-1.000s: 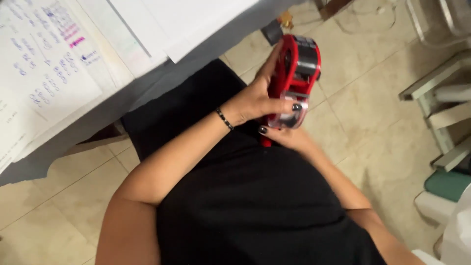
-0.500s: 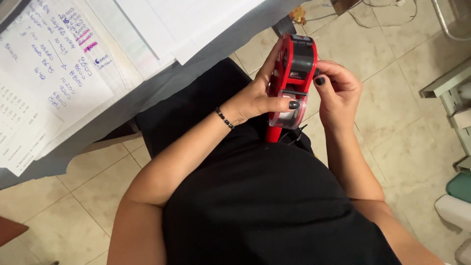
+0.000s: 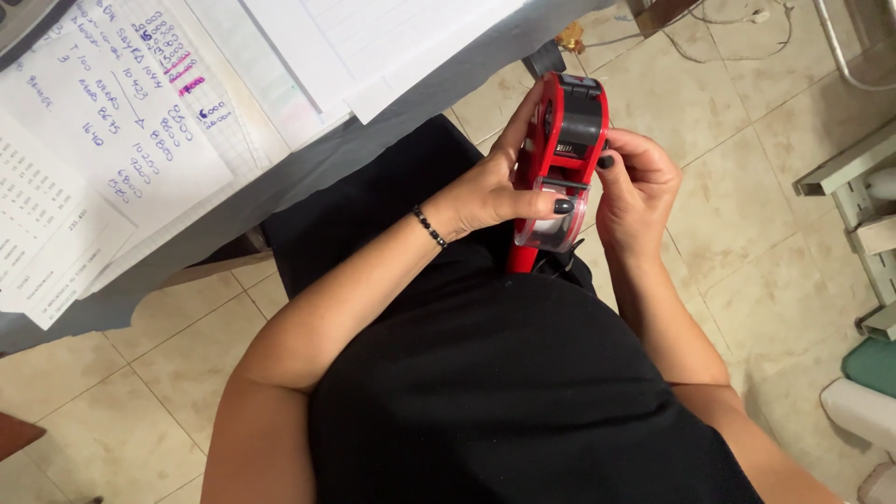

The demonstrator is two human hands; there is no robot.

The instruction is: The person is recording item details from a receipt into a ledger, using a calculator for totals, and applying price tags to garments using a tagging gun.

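ok so from my remote seat I'm looking straight down at a lap in black clothing, and both hands are on a red label gun (image 3: pixel 560 159); it's held upright over the lap, just past the edge of the grey table (image 3: pixel 308 177), above the tiled floor (image 3: pixel 747 205); the left hand (image 3: pixel 490 191) is wrapped around the gun's left side, fingers curled closed on the body, thumb with dark polish laid across the front right at the clear housing (image 3: pixel 551 229); inside that clear part I can see something pale, probably the label roll, but it's too blurry to swear to; the right hand (image 3: pixel 635 191) grips the other side, fingers bent in against the black top section (image 3: pixel 581 126), so it's closed on the gun too, not hanging loose; there's a dark bead bracelet (image 3: pixel 429 227) on the left wrist; on the table, well apart from the hands, lie handwritten paper sheets (image 3: pixel 121 140) overlapping each other, plus blank white sheets (image 3: pixel 373 47) further along.
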